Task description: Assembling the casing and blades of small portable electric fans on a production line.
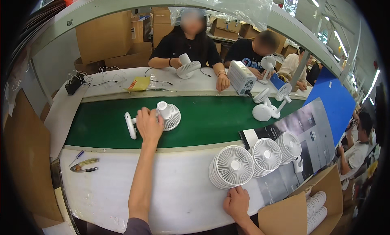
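On the green belt (pixel 203 117) lies a small white fan (pixel 170 117), its ribbed head to the right of my left hand (pixel 149 124). My left fingers are closed around its middle part, and my palm hides that part. A white oval piece (pixel 130 126) shows just left of the hand. Close to me, my right hand (pixel 237 201) rests on the white tabletop with its fingers curled in. It is against the lower edge of a stack of round white fan grilles (pixel 235 166); whatever it may hold is hidden.
More stacked grilles (pixel 267 154) stand on a grey printed sheet (pixel 313 125). A cardboard box (pixel 284 212) of white parts is at lower right. Pliers (pixel 84 166) and a screwdriver (pixel 76 158) lie left. Across the belt, one person holds a white fan (pixel 188 67); several fans (pixel 266 109) stand right.
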A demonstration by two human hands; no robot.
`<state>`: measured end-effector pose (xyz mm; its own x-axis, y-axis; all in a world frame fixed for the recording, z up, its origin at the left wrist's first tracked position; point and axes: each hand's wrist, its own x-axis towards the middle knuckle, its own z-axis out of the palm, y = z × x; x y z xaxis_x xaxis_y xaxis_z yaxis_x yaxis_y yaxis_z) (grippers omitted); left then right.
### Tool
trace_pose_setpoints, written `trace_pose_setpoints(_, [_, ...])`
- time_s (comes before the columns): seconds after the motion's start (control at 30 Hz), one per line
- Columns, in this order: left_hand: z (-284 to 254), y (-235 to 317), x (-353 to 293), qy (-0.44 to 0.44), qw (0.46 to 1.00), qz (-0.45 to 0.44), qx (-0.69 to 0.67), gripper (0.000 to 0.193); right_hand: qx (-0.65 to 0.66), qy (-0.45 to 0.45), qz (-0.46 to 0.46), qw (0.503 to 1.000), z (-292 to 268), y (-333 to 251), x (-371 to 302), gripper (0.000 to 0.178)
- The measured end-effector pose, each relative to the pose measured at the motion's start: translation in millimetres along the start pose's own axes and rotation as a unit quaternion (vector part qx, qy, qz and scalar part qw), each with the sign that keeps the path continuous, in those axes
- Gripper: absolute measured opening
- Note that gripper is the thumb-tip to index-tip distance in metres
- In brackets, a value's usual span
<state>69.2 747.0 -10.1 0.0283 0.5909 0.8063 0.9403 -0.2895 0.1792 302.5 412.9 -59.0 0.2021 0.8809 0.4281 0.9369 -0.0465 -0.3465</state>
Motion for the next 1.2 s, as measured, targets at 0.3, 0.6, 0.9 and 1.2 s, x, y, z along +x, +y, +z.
trace_pose_setpoints(0.3, [-7, -16, -7, -0.110, 0.987, 0.052, 0.104, 0.027, -0.004, 0.007, -0.004, 1.000, -20, 24, -2, 0.006])
trace_pose_setpoints(0.6, [-210, 77, -12, -0.158, 0.795, -0.292, -0.508, 0.038, 0.022, 0.041, 0.003, 0.999, -110, 36, -49, 0.003])
trace_pose_setpoints(0.9, [-251, 77, -282, -0.173, 0.741, -0.309, -0.570, 0.057, 0.062, 0.071, -0.017, 0.995, -144, 42, -126, 0.005])
trace_pose_setpoints(1.2, [-191, -6, -444, -0.199, 0.838, -0.277, -0.427, 0.073, 0.144, 0.077, -0.025, 0.986, -160, 19, -201, 0.005])
